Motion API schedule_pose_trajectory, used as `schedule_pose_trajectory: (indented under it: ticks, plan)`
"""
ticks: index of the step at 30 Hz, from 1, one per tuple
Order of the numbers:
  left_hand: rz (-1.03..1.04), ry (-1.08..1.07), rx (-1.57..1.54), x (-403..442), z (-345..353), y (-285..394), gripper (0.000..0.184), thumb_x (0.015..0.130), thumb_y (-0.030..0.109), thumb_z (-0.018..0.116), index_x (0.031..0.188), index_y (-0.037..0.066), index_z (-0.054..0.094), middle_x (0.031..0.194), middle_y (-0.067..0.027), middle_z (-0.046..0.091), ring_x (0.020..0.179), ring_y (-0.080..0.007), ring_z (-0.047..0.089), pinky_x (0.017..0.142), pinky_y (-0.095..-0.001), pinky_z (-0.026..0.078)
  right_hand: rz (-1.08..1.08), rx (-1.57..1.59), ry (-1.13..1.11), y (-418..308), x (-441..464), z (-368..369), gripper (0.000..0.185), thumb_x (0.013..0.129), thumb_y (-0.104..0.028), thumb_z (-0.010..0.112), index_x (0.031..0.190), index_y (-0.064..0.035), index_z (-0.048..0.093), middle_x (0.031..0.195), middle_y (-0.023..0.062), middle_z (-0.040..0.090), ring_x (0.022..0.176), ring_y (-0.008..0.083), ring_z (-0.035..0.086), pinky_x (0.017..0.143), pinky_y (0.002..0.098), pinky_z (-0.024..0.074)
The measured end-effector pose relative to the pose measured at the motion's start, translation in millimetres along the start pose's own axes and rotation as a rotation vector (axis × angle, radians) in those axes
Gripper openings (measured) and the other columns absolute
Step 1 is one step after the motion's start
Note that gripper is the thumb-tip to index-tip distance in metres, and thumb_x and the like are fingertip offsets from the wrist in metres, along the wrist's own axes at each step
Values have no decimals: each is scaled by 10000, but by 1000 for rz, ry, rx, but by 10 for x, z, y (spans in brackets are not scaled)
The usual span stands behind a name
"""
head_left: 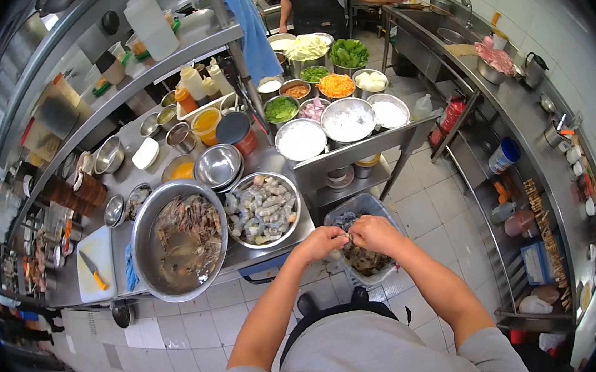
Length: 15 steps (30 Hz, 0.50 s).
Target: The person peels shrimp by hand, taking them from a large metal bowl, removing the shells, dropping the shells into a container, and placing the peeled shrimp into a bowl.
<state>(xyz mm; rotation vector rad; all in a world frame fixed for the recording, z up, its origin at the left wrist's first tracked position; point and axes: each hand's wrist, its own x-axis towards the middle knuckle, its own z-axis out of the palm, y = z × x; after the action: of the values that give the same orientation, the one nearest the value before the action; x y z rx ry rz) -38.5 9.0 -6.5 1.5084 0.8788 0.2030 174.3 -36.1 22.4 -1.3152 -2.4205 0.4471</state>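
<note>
My left hand [323,242] and my right hand [376,235] meet over a grey plastic bin [395,277]. Fingertips of both are pinched together on a small shrimp [347,241], mostly covered by the fingers. Inside the bin lies a heap of brownish and grey shrimp scraps [366,260]. To the left, a steel bowl [297,222] on the counter is full of pale grey peeled shrimp [261,207]. Beside it, a larger steel basin [142,255] holds reddish-brown shrimp heads [191,228] in murky liquid.
A knife [93,270] with a yellow handle rests on a white cutting board [95,241]. Tubs of shredded carrot [337,86], greens [281,109] and white powder [347,119] stand ahead. A co-worker in a black apron [316,1] stands at the back. A steel shelf unit [474,147] runs along the right.
</note>
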Motion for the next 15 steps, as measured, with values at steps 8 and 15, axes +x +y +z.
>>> schedule_pose_trajectory:
  ticks: [8,15]
  plan:
    - [498,425,475,-219,35,23,226,895,205,651,1041,35,673,919,-148,659,896,-345,603,792,-403,482,721,1050,75,-70,112,306,162,889,-133,553,898,-46,690,770,38,674,619,129,587,578,261,467]
    - [233,567,-386,-365,-88,-286,209,975,173,581,1076,3,647,957,-10,673,877,-91,621,705,-280,509,793,900,278,519,-54,631,136,863,-159,679,909,-37,715,768,16,679,655,100,591,590,255,465]
